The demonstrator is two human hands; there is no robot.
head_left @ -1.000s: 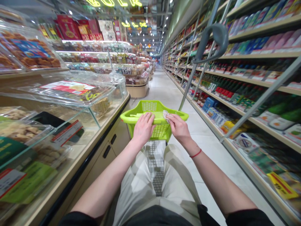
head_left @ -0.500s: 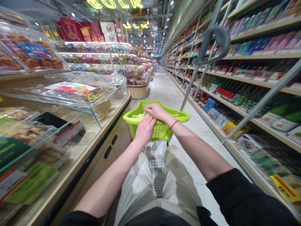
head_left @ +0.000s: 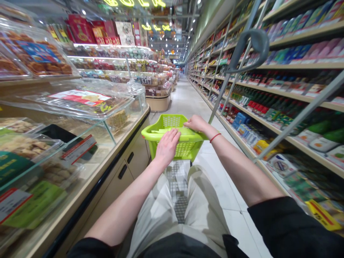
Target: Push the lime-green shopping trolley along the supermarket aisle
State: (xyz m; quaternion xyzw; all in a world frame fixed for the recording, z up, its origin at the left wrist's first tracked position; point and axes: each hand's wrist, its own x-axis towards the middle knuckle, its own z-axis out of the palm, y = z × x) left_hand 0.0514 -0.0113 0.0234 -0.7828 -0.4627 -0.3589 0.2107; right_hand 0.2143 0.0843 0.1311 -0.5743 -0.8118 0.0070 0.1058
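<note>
A left hand (head_left: 167, 146) and a right hand (head_left: 195, 124) rest flat on the rim (head_left: 185, 132) of a lime-green shopping basket (head_left: 182, 152) — glass display cases (head_left: 80, 104) to the left, stocked grocery shelves (head_left: 295, 89) to the right.

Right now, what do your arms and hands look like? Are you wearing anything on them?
My left hand and right hand are bare, with no gloves. My left sleeve and right sleeve are black and end near my elbows. A thin red band circles my right wrist.
</note>
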